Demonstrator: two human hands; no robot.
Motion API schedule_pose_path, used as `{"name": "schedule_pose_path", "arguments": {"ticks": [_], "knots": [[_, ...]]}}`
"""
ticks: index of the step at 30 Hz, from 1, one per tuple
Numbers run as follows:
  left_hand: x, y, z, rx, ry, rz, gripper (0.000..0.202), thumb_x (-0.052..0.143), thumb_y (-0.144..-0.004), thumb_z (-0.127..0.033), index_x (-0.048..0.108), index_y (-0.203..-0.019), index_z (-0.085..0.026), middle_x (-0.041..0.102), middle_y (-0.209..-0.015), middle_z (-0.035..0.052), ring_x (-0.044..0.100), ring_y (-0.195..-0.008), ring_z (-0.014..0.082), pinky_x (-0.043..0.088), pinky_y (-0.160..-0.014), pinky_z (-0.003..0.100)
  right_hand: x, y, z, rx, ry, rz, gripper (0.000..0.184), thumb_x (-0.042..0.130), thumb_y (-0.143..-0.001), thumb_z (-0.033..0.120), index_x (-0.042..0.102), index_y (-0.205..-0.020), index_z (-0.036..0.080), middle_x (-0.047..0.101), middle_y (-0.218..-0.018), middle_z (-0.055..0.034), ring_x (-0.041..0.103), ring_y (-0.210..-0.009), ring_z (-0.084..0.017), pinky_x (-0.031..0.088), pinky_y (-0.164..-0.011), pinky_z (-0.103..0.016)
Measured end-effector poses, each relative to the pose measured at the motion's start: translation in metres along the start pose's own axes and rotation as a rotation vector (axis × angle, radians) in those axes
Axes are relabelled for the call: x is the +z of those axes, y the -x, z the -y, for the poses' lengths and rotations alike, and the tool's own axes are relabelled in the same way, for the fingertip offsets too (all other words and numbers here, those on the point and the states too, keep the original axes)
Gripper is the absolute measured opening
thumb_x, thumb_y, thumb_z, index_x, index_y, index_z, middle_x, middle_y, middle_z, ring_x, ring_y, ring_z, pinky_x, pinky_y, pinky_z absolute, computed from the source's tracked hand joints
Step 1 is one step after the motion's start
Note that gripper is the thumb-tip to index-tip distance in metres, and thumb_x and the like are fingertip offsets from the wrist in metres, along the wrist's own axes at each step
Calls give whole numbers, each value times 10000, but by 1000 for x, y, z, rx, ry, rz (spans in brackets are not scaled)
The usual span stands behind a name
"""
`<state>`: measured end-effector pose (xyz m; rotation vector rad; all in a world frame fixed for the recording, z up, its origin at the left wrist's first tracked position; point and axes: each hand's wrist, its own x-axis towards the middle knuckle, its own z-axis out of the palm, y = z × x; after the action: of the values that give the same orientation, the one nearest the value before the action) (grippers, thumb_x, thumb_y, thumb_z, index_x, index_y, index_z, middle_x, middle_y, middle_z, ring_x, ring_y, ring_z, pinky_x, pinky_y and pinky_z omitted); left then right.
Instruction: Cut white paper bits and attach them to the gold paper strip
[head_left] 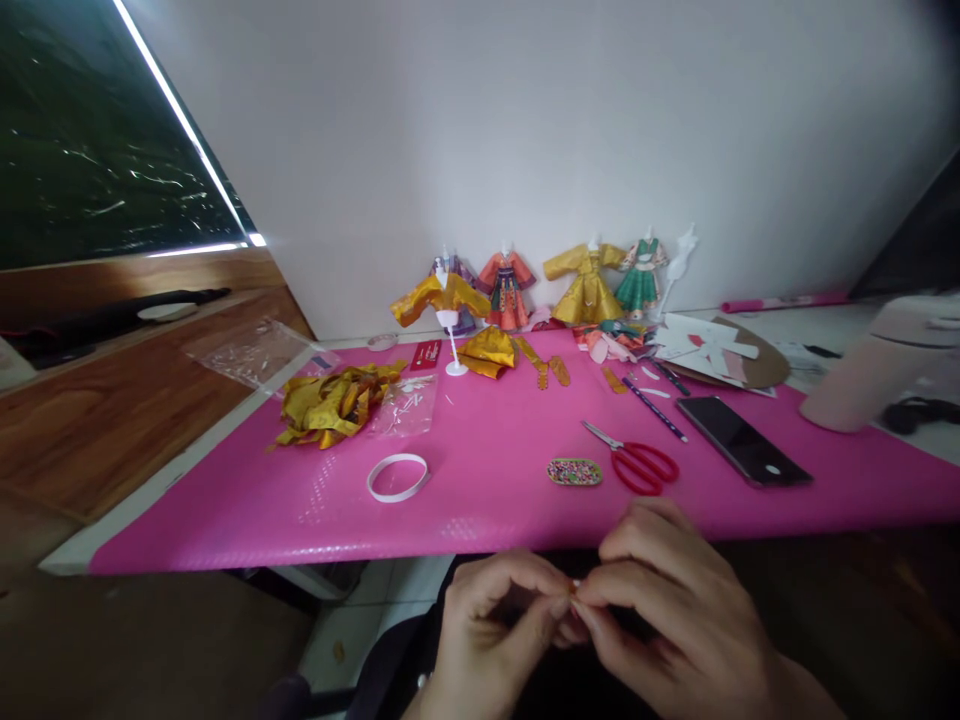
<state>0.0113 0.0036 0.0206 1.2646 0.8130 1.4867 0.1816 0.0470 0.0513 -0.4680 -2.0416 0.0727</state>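
My left hand [499, 620] and my right hand [667, 600] meet below the front edge of the pink table mat [487, 480], fingertips pinched together on a tiny orange-and-white piece [574, 588] that is too small to name. Nearest on the mat are a small oval beaded patch [574, 472] and red-handled scissors [634, 462]. A white tape ring [398, 476] lies to the left. Further back, a yellow paper robe on a white stand [447, 305] stands by folded yellow pieces [489, 352].
Several dressed paper dolls [570, 280] line the wall. A heap of yellow scraps [330, 402] and a clear bag [409, 405] lie at the left, a black phone [742, 440], pens [654, 398] and cut card sheets [712, 350] at the right. A pink container [877, 370] stands far right.
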Motion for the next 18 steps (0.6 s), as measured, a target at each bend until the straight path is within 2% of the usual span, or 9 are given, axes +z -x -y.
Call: {"name": "schedule_pose_path", "arguments": {"ticks": [3, 6, 11, 15, 18], "knots": [[7, 2, -2, -202, 189, -33, 57, 801, -808, -223, 773, -761, -206, 781, -633, -6, 717, -554, 89, 577, -569, 146, 0, 3, -3, -40, 0, 6, 163, 586, -835, 42, 617, -738, 170, 584, -628, -3, 497, -596, -145, 362, -650, -337], [11, 2, -6, -322, 293, -44, 95, 844, -761, -264, 775, -745, -200, 797, -643, -2, 730, -553, 99, 590, -557, 158, -1, 3, -5, -82, 22, 19, 146, 582, -852, 49, 627, -789, 173, 624, -648, 4, 524, -598, -142, 385, -710, -350], [13, 0, -13, -393, 309, -101, 208, 913, -656, -320, 767, -703, -179, 779, -599, -11, 716, -552, 78, 557, -572, 126, -3, 2, -5, -118, 83, 64, 198, 538, -873, 53, 636, -759, 183, 680, -681, 2, 537, -595, -135, 390, -779, -362], [11, -1, -15, -406, 221, -108, 299, 874, -683, -424, 763, -719, -149, 755, -585, 3, 694, -531, 92, 554, -569, 159, -2, 3, -6, -158, 107, 60, 199, 529, -887, 64, 650, -779, 179, 692, -685, -7, 555, -612, -145, 397, -767, -365], [12, -3, -17, -437, 154, -128, 309, 872, -671, -403, 719, -642, -137, 701, -520, -10, 656, -493, 88, 532, -537, 163, 0, 4, -6, -180, 97, 67, 192, 527, -898, 62, 656, -811, 174, 703, -702, -6, 562, -610, -141, 401, -761, -366]]}}
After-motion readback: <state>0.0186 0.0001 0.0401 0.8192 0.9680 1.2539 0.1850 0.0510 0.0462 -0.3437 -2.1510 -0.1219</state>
